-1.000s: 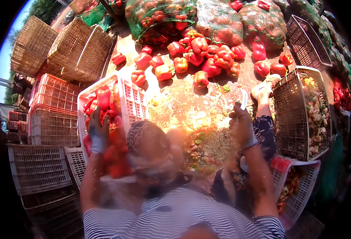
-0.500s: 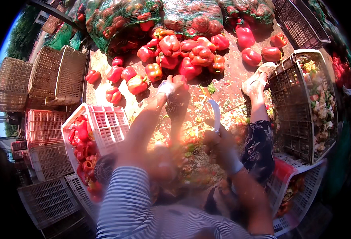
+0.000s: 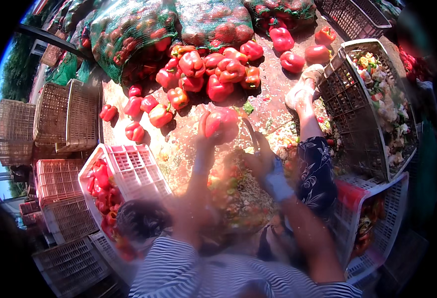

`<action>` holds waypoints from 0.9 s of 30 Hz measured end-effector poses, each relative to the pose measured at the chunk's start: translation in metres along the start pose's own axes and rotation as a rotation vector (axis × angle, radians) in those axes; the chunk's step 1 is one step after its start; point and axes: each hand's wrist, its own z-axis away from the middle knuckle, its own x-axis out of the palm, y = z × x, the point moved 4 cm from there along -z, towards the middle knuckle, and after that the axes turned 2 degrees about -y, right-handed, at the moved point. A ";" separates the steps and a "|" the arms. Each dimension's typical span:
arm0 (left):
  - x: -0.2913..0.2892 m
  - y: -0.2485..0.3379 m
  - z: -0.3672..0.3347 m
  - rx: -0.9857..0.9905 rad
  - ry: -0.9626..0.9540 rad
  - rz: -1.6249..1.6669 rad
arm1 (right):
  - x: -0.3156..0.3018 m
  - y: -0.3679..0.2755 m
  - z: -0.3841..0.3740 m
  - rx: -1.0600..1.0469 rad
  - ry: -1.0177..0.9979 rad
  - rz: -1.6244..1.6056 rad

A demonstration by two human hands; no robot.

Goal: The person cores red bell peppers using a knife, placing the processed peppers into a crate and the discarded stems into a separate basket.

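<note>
A red bell pepper (image 3: pixel 224 122) is held up in front of me. My left hand (image 3: pixel 204 141) is closed around its left side. A knife (image 3: pixel 251 133) is gripped in my right hand (image 3: pixel 262 161), its blade rising toward the pepper's right side. Whether the blade touches the pepper I cannot tell, as motion smears both. Beyond my hands lies a heap of whole red bell peppers (image 3: pixel 231 70), a few with green or orange patches. Smaller groups of whole peppers (image 3: pixel 160 115) lie to the left of the heap.
A pink-white crate (image 3: pixel 141 169) of red pepper pieces (image 3: pixel 102 184) tilts at my left. On the right stands a crate (image 3: pixel 357 116) of pale cores and scraps (image 3: pixel 387 107). Net sacks of peppers (image 3: pixel 134 32) line the back. Stacked crates (image 3: pixel 62 181) stand far left. Scraps cover the floor.
My left hand has come back from the heap with a red bell pepper. My right hand has raised the knife toward it. The whole view has shifted slightly.
</note>
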 end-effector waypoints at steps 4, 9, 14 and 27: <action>0.029 0.029 0.035 0.172 0.004 -0.113 | -0.010 -0.035 0.009 -0.157 0.004 0.143; 0.046 0.057 0.061 0.242 -0.014 -0.199 | -0.019 -0.052 0.037 -0.182 -0.046 0.135; 0.077 0.080 0.095 0.128 0.065 0.090 | -0.005 -0.035 0.077 -0.113 -0.013 0.355; 0.078 0.037 0.140 -0.081 -0.299 0.914 | -0.011 -0.011 0.197 -0.310 0.132 0.456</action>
